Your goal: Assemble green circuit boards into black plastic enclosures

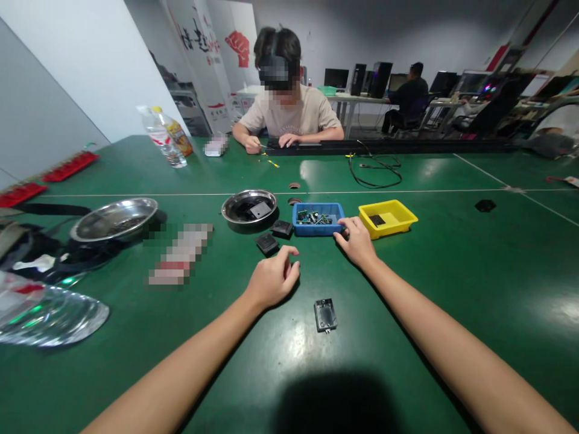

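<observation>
My right hand (358, 242) is at the near right corner of a blue plastic tray (316, 229), with thumb and fingers against its edge. The tray holds several small green-and-silver parts (314, 217). My left hand (274, 278) hovers over the table with loosely bent fingers, thumb and index apart, and nothing visible in it. Just beyond it lie two black square plastic pieces, one nearer (267, 244) and one farther (282, 228). Closer to me, between my forearms, a small open black box-like housing (325, 315) rests on the table.
A yellow tray (393, 226) with a dark piece inside stands right of the blue one. Left are a steel bowl (226, 208) of black parts, another steel bowl (84, 232) and a plastic bottle (49, 310). Across the green table (452, 289), a person (294, 111) works near a black cable (375, 184).
</observation>
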A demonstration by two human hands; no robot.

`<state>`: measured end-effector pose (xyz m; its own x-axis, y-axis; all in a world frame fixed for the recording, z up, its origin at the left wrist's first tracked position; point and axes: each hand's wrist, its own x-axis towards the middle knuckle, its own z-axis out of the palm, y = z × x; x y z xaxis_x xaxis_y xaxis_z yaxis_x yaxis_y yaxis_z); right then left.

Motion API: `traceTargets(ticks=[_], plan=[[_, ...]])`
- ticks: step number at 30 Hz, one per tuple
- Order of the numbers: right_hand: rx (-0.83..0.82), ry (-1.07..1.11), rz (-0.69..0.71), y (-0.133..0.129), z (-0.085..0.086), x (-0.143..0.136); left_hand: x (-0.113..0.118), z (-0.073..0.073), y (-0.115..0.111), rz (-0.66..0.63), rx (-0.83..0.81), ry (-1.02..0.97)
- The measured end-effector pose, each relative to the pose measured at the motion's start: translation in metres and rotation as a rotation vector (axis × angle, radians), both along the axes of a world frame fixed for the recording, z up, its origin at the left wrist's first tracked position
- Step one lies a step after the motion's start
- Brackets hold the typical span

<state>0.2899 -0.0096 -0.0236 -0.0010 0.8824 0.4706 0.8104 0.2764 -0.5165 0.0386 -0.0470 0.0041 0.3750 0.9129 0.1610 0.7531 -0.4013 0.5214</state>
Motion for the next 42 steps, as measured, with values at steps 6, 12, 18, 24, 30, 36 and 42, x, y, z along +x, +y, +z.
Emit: traceTargets(ticks=[6,12,18,24,30,36,42], plan=[[0.043,0.076,0.043,-0.015,0.001,0.003,-0.006,-0.007,0.008,-0.024,0.073,-0.224],[0.113,0.059,0.109,-0.061,0.003,0.014,-0.004,-0.013,0.007,-0.103,0.262,-0.395],[0.181,0.031,0.161,-0.096,0.006,0.02,-0.002,-0.012,0.007,-0.414,0.278,-0.345],[0.254,-0.007,0.248,-0.098,0.023,0.017,-0.002,-0.014,0.009,-0.434,0.403,-0.358],[0.318,-0.152,0.315,-0.087,0.071,-0.005,-0.005,-0.015,0.013,-0.416,0.513,-0.342],[-0.089,-0.483,0.374,-0.061,0.089,-0.043,-0.007,-0.015,0.013,-0.448,0.559,-0.269],[-0.109,-0.286,0.407,-0.05,0.086,-0.051,-0.008,-0.017,0.013,-0.4,0.545,-0.29]])
